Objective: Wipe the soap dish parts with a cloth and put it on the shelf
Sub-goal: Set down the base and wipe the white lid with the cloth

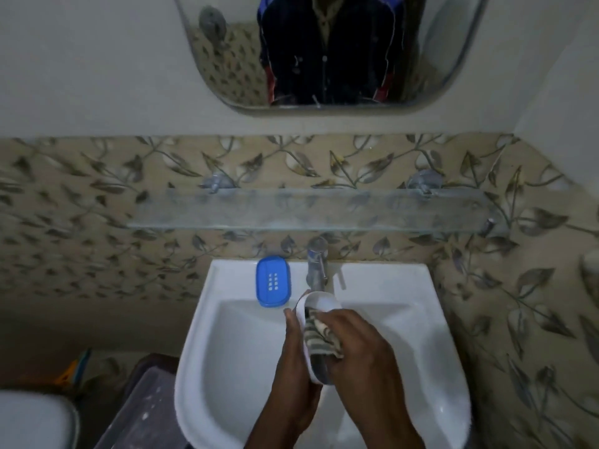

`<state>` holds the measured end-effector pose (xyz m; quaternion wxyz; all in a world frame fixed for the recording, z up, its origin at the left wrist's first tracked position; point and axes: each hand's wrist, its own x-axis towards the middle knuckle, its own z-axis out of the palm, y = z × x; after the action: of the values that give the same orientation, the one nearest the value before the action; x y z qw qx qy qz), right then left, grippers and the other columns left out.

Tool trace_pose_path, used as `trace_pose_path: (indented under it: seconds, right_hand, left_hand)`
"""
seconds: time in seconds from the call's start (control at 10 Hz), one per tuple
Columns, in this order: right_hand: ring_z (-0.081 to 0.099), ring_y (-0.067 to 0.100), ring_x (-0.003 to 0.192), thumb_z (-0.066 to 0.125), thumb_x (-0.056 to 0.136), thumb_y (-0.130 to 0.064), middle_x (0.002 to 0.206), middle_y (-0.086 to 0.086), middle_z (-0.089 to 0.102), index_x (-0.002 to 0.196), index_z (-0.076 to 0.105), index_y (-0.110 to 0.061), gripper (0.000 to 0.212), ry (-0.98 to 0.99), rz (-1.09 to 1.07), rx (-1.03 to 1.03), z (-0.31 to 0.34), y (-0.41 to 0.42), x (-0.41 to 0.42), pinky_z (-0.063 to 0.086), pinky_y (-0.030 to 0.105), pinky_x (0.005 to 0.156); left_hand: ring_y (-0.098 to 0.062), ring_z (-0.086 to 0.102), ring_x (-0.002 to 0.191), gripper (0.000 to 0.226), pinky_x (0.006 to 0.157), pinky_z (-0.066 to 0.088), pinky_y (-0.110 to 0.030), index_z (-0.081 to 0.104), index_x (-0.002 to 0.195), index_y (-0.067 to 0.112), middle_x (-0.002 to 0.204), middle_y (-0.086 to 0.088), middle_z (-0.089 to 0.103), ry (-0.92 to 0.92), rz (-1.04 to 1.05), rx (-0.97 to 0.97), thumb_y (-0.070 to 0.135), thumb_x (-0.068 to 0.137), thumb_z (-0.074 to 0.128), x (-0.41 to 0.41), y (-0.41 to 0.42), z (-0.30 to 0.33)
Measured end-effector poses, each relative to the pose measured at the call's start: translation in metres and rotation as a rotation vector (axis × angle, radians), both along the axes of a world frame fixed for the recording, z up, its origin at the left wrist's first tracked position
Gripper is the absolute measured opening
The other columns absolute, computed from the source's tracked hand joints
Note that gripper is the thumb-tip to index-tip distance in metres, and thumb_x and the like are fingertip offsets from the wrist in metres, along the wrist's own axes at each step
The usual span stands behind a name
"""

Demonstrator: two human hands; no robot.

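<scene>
This is a home bathroom. A white basin (324, 367) is fixed to the wall with 1 chrome tap (317, 264) at its back rim. Above it runs a glass shelf (308, 209) on metal brackets, and higher up hangs a mirror (330, 50) with rounded corners. Leaf-patterned tiles (81, 202) cover the lower wall. A white toilet (32, 419) edge shows at lower left.

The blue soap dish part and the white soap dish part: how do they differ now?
The blue part lies flat on the sink rim, left of the tap, touched by no hand; the white part is held tilted over the basin by the left hand. The blue part shows drain holes; the white part's inside is partly covered by the striped cloth that the right hand presses in. Both are oval.
</scene>
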<state>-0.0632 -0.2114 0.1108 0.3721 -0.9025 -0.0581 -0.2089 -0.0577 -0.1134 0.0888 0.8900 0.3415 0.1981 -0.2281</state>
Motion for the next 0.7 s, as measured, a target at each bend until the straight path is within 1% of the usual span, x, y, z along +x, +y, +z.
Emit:
trace_pose_path:
  seconds: [0.1,0.2,0.3,0.4,0.5,0.6,0.7]
  right_hand:
    - [0.067,0.009,0.088,0.048,0.078,-0.039,0.1,-0.005,0.072,0.106,0.075,-0.019,0.044,0.075,0.09,0.013,0.027,0.029,-0.005,0.044,0.01,0.081]
    - [0.063,0.008,0.092,0.058,0.084,-0.024,0.101,-0.008,0.068,0.106,0.072,-0.028,0.026,0.182,0.314,-0.098,0.054,0.042,-0.01,0.049,0.017,0.081]
    - [0.065,0.008,0.083,0.061,0.078,-0.019,0.087,-0.005,0.067,0.078,0.066,-0.032,0.014,0.334,0.533,-0.144,0.07,0.05,-0.018,0.053,0.029,0.075]
    - [0.061,0.002,0.077,0.059,0.074,-0.031,0.08,-0.008,0.063,0.081,0.072,-0.028,0.015,0.197,0.472,-0.146,0.073,0.074,-0.021,0.054,0.027,0.071]
    - [0.058,-0.003,0.078,0.06,0.081,-0.03,0.085,-0.014,0.061,0.094,0.076,-0.028,0.02,-0.041,0.24,-0.074,0.067,0.1,-0.016,0.046,0.007,0.075]
    - [0.058,0.007,0.083,0.06,0.09,-0.027,0.089,-0.017,0.05,0.108,0.07,-0.035,0.022,0.064,-0.008,-0.03,0.075,0.11,-0.018,0.038,0.002,0.074]
    - [0.065,0.017,0.089,0.056,0.089,-0.033,0.096,-0.005,0.061,0.102,0.069,-0.026,0.019,0.334,-0.132,-0.188,0.079,0.114,-0.03,0.051,0.024,0.074]
  left_hand:
    - [-0.021,0.075,0.081,0.05,0.078,0.06,-0.032,0.08,0.098,0.007,0.098,-0.011,0.071,-0.084,0.093,-0.037,0.043,0.09,0.045,-0.008,0.021,0.025]
    - [-0.033,0.072,0.098,0.07,0.093,0.055,-0.043,0.06,0.135,0.002,0.122,-0.021,0.068,-0.08,0.157,-0.044,0.047,0.082,0.062,-0.008,0.051,0.037]
    - [-0.037,0.073,0.097,0.073,0.089,0.058,-0.046,0.066,0.128,0.001,0.122,-0.026,0.068,-0.126,0.121,-0.034,0.056,0.082,0.055,-0.017,0.078,0.046]
    - [-0.034,0.075,0.083,0.07,0.073,0.062,-0.04,0.075,0.11,-0.002,0.1,-0.026,0.074,-0.188,0.095,-0.033,0.058,0.078,0.061,-0.027,0.092,0.054]
    - [-0.033,0.074,0.084,0.079,0.075,0.061,-0.039,0.074,0.111,-0.001,0.099,-0.023,0.073,-0.227,0.103,-0.091,0.049,0.052,0.094,-0.031,0.098,0.059]
    - [-0.034,0.067,0.105,0.067,0.087,0.056,-0.041,0.06,0.135,0.006,0.124,-0.024,0.066,-0.232,0.134,-0.002,0.054,0.088,0.054,-0.035,0.1,0.059]
    - [-0.037,0.064,0.114,0.062,0.097,0.052,-0.045,0.069,0.126,0.012,0.129,-0.025,0.065,-0.255,0.215,0.107,0.059,0.093,0.045,-0.031,0.104,0.057]
